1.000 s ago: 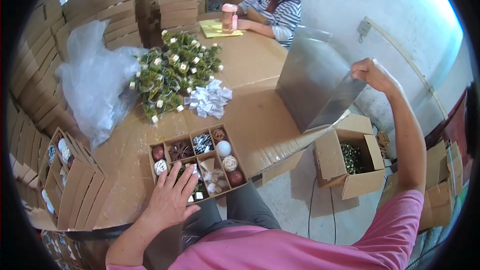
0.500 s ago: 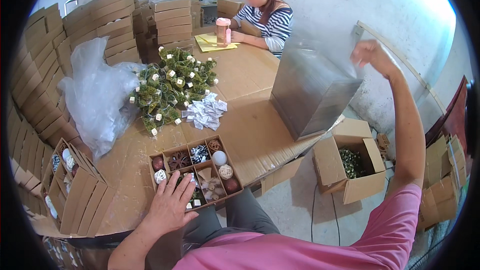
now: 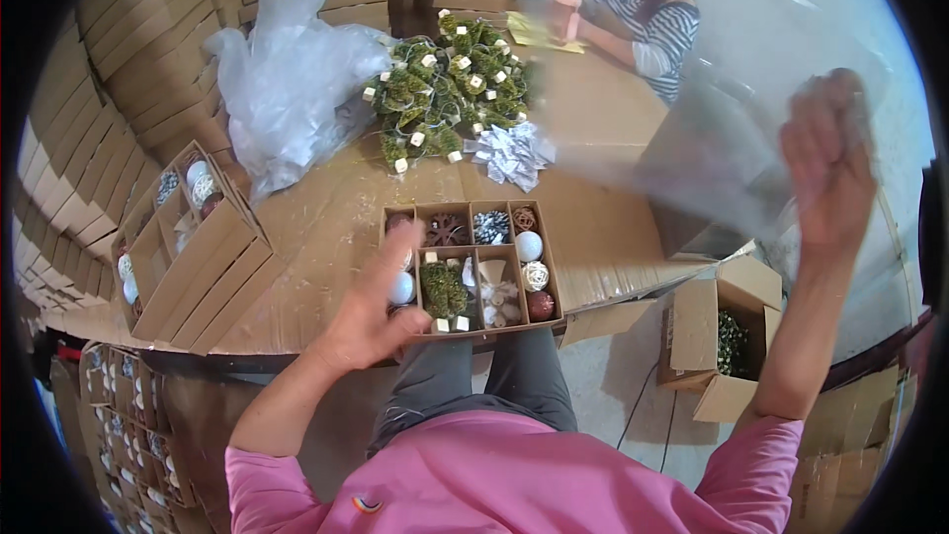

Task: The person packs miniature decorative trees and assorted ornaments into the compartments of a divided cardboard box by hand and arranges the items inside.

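Observation:
A shallow cardboard box [image 3: 524,327] with compartments lies at the table's near edge before me. It contains a green mossy bundle with white cubes [image 3: 445,289], pine cones [image 3: 491,227], white balls [image 3: 529,246] and dark red balls [image 3: 541,306]. My left hand [image 3: 368,314] is at the box's left side, slightly blurred, thumb and fingers apart; whether it touches the rim I cannot tell. Raised at the right, my right hand [image 3: 830,163] grips a clear plastic sheet [image 3: 613,129] by one end. The sheet stretches leftward over the table, smeared by motion.
A standing stack of clear sheets [image 3: 682,218] is at the table's right edge. Farther back lie mossy bundles [image 3: 435,99], white paper tags [image 3: 510,153] and crumpled plastic [image 3: 282,89]. Filled boxes [image 3: 203,267] lean at left. A co-worker [image 3: 647,30] sits opposite; an open carton [image 3: 694,331] stands right.
My right hand now has a clear sheet, drawn off the standing stack. My left hand has moved from over the box to its left side. The view has shifted.

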Available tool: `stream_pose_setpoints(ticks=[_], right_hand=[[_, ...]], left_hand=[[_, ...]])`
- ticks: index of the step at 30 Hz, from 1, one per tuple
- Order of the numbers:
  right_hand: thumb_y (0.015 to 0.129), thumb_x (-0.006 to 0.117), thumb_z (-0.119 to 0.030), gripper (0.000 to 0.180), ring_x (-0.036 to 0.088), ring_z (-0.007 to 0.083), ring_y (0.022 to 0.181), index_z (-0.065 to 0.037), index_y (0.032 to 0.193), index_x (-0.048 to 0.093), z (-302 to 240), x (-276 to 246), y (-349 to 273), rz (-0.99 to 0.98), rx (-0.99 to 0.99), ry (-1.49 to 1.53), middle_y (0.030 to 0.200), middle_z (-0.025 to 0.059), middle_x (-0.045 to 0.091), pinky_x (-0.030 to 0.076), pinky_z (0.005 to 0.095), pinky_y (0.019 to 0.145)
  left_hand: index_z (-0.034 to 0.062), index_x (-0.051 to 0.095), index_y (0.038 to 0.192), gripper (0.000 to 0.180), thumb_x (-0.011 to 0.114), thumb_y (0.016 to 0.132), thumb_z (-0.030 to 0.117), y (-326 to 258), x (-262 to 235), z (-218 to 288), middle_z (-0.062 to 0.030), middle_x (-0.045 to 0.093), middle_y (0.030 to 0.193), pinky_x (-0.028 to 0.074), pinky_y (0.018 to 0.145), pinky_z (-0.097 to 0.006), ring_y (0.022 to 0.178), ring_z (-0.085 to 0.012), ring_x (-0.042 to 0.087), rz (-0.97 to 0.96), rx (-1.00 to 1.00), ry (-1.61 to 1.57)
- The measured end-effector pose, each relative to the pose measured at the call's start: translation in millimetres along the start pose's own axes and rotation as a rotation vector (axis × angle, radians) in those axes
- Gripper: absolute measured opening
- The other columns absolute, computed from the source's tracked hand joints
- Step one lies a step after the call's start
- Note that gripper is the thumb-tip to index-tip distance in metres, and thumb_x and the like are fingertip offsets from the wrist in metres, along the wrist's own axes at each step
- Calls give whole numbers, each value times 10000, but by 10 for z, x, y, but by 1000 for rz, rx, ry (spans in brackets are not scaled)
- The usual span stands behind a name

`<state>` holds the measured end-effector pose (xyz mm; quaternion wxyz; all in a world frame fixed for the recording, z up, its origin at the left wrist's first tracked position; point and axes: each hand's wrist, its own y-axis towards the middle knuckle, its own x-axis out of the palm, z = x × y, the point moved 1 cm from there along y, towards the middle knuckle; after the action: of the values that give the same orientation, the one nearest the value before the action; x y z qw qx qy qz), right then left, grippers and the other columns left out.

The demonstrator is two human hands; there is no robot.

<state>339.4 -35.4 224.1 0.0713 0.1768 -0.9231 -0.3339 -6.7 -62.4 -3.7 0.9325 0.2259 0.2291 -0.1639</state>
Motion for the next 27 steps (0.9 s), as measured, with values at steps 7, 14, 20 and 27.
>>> stream_pose_setpoints(ticks=[7,14,20,27], right_hand=[[897,471,-185,91,334,76,458,-104,857,485,1193,438,-446,205,633,398,573,-35,371,308,231,408],[868,548,-307,256,437,122,484,-60,920,506,1666,532,-981,266,974,237,596,1,443,361,264,449],[819,604,-289,277,519,122,552,-30,884,530,1941,225,-830,47,1003,-270,667,34,518,442,267,482],[796,640,-321,338,541,133,562,-17,868,512,2161,153,-727,-56,1207,-230,693,46,536,448,284,462]], left_hand=[[15,221,1375,973,752,661,409,-230,-12,362,-206,493,1193,480,810,-377,1041,-297,552,180,-150,-1077],[33,448,1079,438,703,740,148,-650,131,27,-36,498,745,539,640,-332,661,-155,557,321,-602,-1161],[-4,356,1209,535,654,790,146,-219,-65,-121,-47,516,848,473,651,-252,761,-118,540,180,-673,-612],[18,286,1320,663,618,807,275,337,-151,-446,-171,472,1186,423,859,-356,995,-237,529,184,-510,-176]])
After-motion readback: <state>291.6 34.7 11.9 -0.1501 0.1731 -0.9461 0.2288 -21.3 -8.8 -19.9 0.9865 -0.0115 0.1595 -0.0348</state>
